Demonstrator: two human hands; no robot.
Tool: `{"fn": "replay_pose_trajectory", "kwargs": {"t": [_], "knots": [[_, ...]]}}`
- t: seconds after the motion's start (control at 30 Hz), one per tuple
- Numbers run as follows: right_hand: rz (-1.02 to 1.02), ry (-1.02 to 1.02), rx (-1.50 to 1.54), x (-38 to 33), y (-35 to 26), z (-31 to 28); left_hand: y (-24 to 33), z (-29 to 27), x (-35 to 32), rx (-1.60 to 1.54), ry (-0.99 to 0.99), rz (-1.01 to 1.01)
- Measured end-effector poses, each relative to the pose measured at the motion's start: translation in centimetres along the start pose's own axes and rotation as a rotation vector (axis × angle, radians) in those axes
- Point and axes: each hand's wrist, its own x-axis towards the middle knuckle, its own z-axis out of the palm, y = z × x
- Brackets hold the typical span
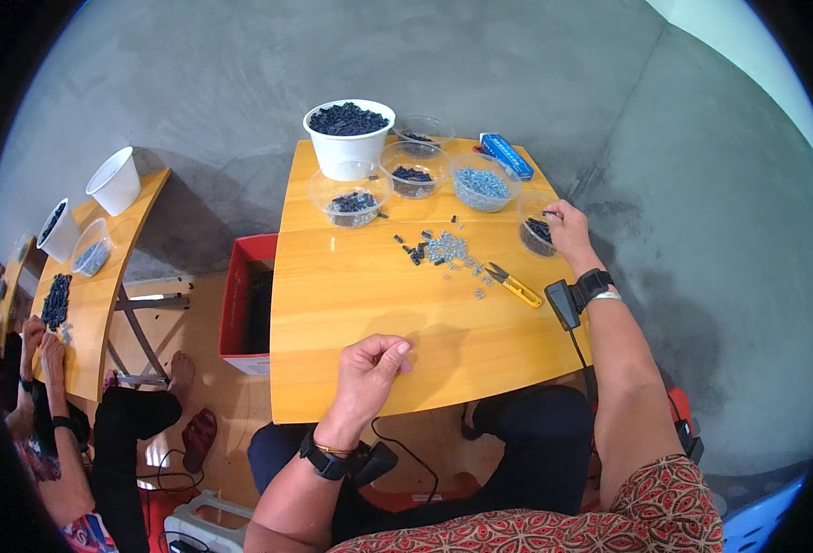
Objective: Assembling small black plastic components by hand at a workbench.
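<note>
My right hand (570,232) is over a clear plastic bowl (528,241) at the table's right edge, which holds small black pieces (539,230). Its fingers pinch what looks like one small black piece. My left hand (371,369) hovers above the near part of the table, thumb and fingers closed together; whatever they hold, if anything, is hidden. Between the hands and the bowls lies a loose pile of small silvery pieces (446,247) with several black pieces (415,253) beside it. Yellow-handled thread snips (515,284) lie right of the pile.
Along the back stand a white tub (347,146) of black pieces, clear bowls of black parts (414,184), a bowl of bluish-grey pieces (482,192) and a blue box (506,155). A red crate (243,304) is left of the table. Another person's hands (45,343) work farther left.
</note>
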Motion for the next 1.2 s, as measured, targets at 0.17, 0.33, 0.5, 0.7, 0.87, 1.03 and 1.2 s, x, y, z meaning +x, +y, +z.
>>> {"fn": "replay_pose_trajectory", "kwargs": {"t": [0.17,0.33,0.5,0.7,0.87,1.03,1.2], "knots": [[-0.125,0.283,-0.119,1.0,0.0,-1.5,0.4,-0.2,-0.3,-0.025,0.006,-0.02],[-0.221,0.067,-0.217,0.5,-3.5,-0.1,0.2,0.0,-0.2,0.009,0.009,-0.004],[-0.781,-0.368,-0.275,-0.4,-13.1,6.8,0.7,-0.5,-0.7,0.041,0.043,0.015],[-0.539,-0.635,-0.307,0.5,-15.5,13.1,1.2,-1.7,-0.8,0.096,0.094,0.08],[-0.513,-0.679,-0.322,1.8,-16.0,14.6,1.5,-2.8,-1.1,0.046,0.129,0.091],[-0.488,-0.77,-0.346,2.5,-15.3,15.6,1.6,-2.9,-1.6,0.06,0.123,0.082],[-0.471,-0.96,-0.327,1.5,-16.3,15.2,1.3,-3.3,-1.5,0.059,0.114,0.08]]}}
